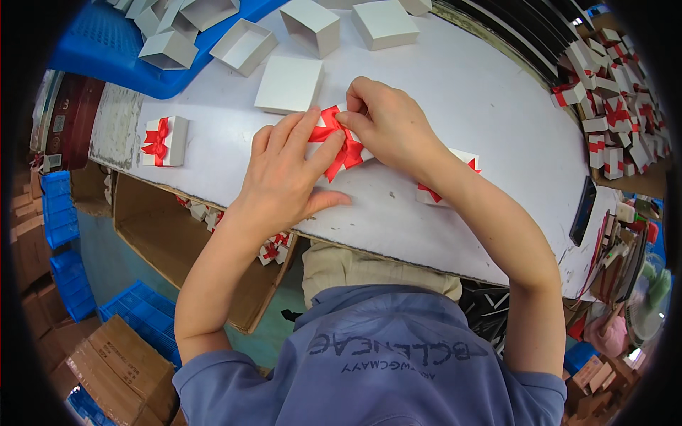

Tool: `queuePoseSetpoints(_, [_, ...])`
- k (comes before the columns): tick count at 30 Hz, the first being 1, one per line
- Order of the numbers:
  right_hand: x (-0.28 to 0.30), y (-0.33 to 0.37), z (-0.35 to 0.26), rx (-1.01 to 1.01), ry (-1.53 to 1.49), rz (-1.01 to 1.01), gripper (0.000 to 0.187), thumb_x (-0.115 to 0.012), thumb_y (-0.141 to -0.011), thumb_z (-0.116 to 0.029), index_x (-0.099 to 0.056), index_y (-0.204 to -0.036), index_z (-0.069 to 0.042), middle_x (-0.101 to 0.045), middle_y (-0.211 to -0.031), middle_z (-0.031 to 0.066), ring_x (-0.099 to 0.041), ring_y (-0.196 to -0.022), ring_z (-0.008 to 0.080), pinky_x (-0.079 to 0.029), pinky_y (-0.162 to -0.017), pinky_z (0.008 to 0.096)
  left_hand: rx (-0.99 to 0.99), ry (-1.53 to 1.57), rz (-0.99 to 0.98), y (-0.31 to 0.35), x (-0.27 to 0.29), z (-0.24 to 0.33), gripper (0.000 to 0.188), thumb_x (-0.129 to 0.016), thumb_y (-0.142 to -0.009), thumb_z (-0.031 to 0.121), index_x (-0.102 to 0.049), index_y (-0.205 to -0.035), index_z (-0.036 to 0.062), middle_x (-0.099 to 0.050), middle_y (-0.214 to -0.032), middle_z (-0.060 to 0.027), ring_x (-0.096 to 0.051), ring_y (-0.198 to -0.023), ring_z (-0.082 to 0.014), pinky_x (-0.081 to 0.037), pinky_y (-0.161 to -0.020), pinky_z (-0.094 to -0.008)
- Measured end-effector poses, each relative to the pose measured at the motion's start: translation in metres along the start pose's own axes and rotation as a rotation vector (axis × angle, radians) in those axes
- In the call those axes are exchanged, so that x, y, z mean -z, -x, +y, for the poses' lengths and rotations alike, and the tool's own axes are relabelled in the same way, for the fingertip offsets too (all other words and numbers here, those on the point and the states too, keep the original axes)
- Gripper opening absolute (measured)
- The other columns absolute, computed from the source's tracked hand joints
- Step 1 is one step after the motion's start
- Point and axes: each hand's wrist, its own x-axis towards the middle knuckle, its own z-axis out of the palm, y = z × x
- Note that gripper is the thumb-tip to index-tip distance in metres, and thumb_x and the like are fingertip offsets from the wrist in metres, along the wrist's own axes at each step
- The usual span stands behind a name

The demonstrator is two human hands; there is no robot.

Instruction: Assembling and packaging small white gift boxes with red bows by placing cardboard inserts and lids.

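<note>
A small white gift box [365, 154] with a red ribbon bow [349, 153] lies on the white table between my hands. My left hand [278, 176] rests on its left side, fingers stretched out, the index finger touching the ribbon and the thumb pointing away from the box. With bent fingers and thumb together, my right hand [394, 126] pinches at the top of the ribbon; the fingers partly hide the pinched part. Just beyond sits a plain white box [289, 84]. Under my right forearm another ribboned box [463, 157] is partly covered.
A finished-looking ribboned box [165, 141] stands at the table's left. Several open white boxes [311, 27] lie at the back, beside a blue tray [170, 86] of boxes. Ribboned boxes [616, 110] pile up at far right, near a dark phone [582, 211]. Below, a cardboard carton [153, 231] holds more.
</note>
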Motion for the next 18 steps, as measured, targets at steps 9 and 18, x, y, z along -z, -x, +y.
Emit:
queuePoseSetpoints(9, [0.006, 0.060, 0.023, 0.329, -0.005, 0.256, 0.017, -0.063, -0.077, -0.005, -0.059, -0.093, -0.001, -0.058, -0.087, 0.0130, -0.057, -0.076, 0.0276, -0.047, -0.066, 0.0324, 0.221, 0.096, -0.042, 0.020, -0.016, 0.030, 0.070, -0.071, -0.063, 0.047, -0.053, -0.119, 0.0089, -0.049, -0.104, -0.0135, -0.050, -0.084, -0.0269, -0.039, -0.068, -0.0367])
queuePoseSetpoints(18, [-0.008, 0.073, 0.016, 0.418, 0.305, 0.288, 0.047, -0.069, -0.065, -0.005, -0.057, -0.110, -0.003, -0.055, -0.101, 0.0090, -0.053, -0.086, 0.0250, -0.043, -0.073, 0.0353, 0.003, -0.068, 0.189, -0.003, -0.013, 0.023, 0.066, -0.074, -0.066, 0.033, -0.051, -0.120, 0.0009, -0.056, -0.109, -0.0146, -0.051, -0.100, -0.0318, -0.041, -0.082, -0.0383])
